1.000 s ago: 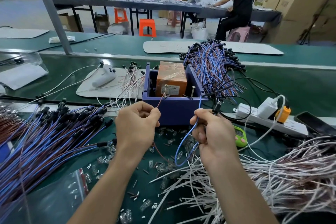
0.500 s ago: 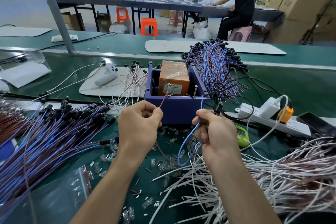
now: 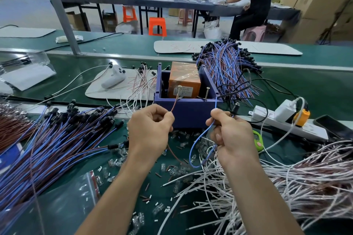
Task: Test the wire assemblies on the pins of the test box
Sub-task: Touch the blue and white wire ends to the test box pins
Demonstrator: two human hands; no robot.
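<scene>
A purple test box (image 3: 188, 112) holding an orange block (image 3: 184, 80) stands in the middle of the green bench. Two upright metal pins rise from its front edge, the left pin (image 3: 179, 91) and the right pin (image 3: 207, 92). My left hand (image 3: 150, 133) pinches a brown wire (image 3: 174, 106) whose tip reaches the left pin. My right hand (image 3: 230, 135) pinches a blue wire (image 3: 215, 105) that rises towards the box's front right edge near the right pin and loops below my fingers. A black connector (image 3: 235, 108) sticks out above my right hand.
A large bundle of blue and brown wire assemblies (image 3: 57, 139) lies at the left, another (image 3: 227, 66) behind the box. White wires (image 3: 286, 181) pile up at the right. A power strip (image 3: 286, 120), a phone (image 3: 334, 126), loose clear plugs (image 3: 177, 170) and a white handheld device (image 3: 113, 77) lie around.
Both hands stay in front of the box holding the same wires. The view has shifted slightly; the brown wire's tip still sits at the left pin.
</scene>
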